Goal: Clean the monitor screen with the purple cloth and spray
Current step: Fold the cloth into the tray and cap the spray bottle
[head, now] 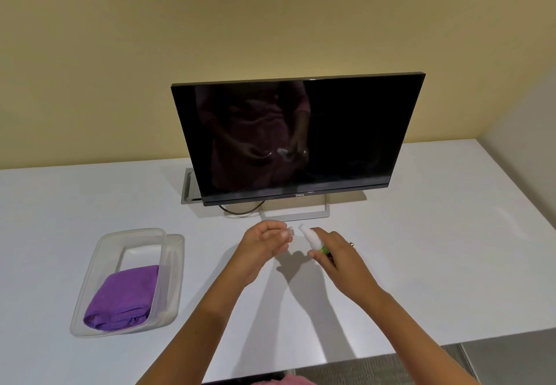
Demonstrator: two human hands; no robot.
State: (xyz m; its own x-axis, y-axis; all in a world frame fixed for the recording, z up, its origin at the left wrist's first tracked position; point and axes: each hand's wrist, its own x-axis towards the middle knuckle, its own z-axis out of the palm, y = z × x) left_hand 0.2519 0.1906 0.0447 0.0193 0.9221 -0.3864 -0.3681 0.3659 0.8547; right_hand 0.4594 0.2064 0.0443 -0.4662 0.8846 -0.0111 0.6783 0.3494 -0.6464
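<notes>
Counter: broad white surface set against a yellow wall; everything stands on it.
Monitor: wide black flat screen on a silver stand, dark, at the back edge of the counter, facing the person.
Tub: clear plastic rectangular container near the front left corner of the counter.
Cloth: folded purple cloth lying in the near end of the tub, untouched.
Right hand: closed around a small white spray bottle with a green label, held above the counter's middle; nozzle end points up and left toward the other hand.
Left hand: fingertips pinch a small clear cap, just apart from the nozzle.
Key relation: the bottle's long axis slants toward the screen, which lies straight ahead of the right hand; the cloth sits well to the left, nearer the left hand.
Step in hand: likely uncapping; spraying and wiping not yet done.
</notes>
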